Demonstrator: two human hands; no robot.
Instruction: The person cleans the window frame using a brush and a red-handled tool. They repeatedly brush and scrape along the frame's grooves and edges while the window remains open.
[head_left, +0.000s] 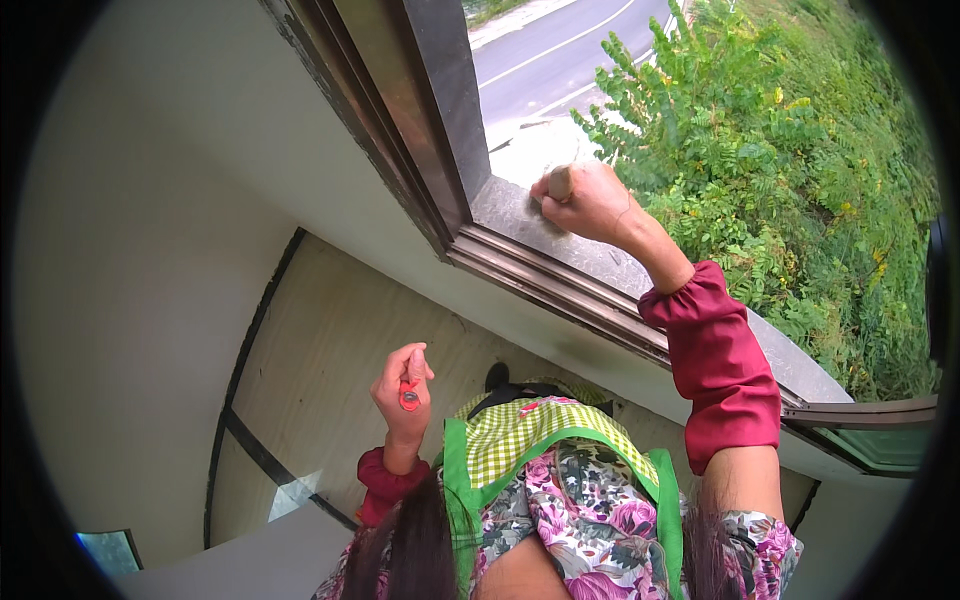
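Observation:
My right hand (596, 206) reaches out over the outer window sill (510, 204), gripping a thick brown handle (560, 182). Below the fist, a blurred, dark, bristly end (551, 223) meets the sill; it looks like a brush. My left hand (403, 390) hangs inside, in front of the wall and away from the window, with its fingers curled. At its thumb shows the round end of a red thing with a grey centre (409, 396), seemingly a handle; the rest of it is hidden in the hand.
The brown metal window track (555, 289) runs beneath my right forearm. A window sash (405, 97) stands at the left and another pane (877, 446) at the right. Outside are bushes (750, 172) and a road (555, 52). Floor tiles with a dark border (259, 442) lie below.

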